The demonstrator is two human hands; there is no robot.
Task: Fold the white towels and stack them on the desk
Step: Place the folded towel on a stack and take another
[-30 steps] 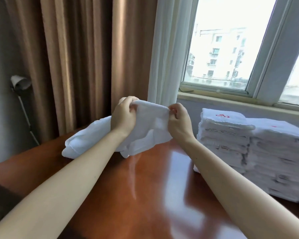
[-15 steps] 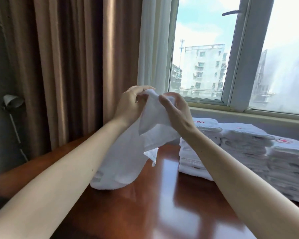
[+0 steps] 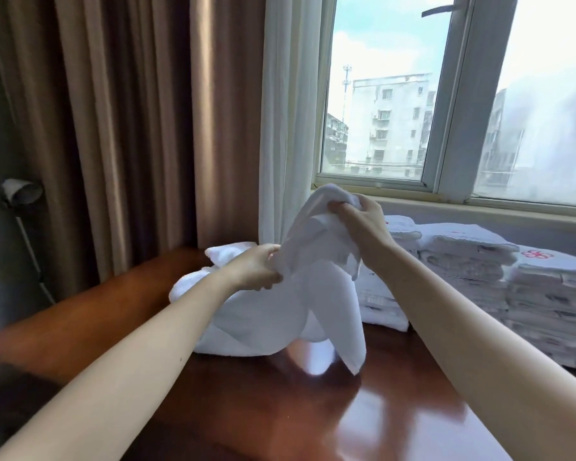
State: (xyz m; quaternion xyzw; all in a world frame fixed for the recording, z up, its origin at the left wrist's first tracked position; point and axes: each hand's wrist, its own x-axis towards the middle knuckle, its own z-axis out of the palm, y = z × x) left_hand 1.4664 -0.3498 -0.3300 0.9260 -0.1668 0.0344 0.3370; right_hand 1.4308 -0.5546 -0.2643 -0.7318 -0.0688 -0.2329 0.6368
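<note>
1. Desk (image 3: 280,420): polished red-brown wood with window glare on its surface, seen below and in front of both hands. A dark, blurred item is noted at its near left edge; what it is cannot be told.

2. White towel (image 3: 280,314): unfolded and held between the two hands. Its lower bulk is rested on the desk under the left hand, and one corner is hung down below the right hand, close to the desk top.

3. Left hand (image 3: 255,269): the lower of the two, with fingers curled and a fold of the towel pinched.

4. Right hand (image 3: 363,221): raised above and right of the left hand, closed in a fist round the bunched top of the towel.

5. Folded towel stacks (image 3: 466,257): set side by side on the desk beyond and right of the right hand. A red emblem (image 3: 535,254) is shown on the rightmost top towel.

6. Brown curtain (image 3: 130,128): hung beyond and left of the left hand, with a grey fitting (image 3: 22,193) on a thin pole further left.

7. Sheer white curtain (image 3: 290,111): hung directly behind the hands.

8. Window sill (image 3: 479,211) and window (image 3: 379,94): placed behind the right hand, with a pale apartment building (image 3: 389,118) seen through the glass.
</note>
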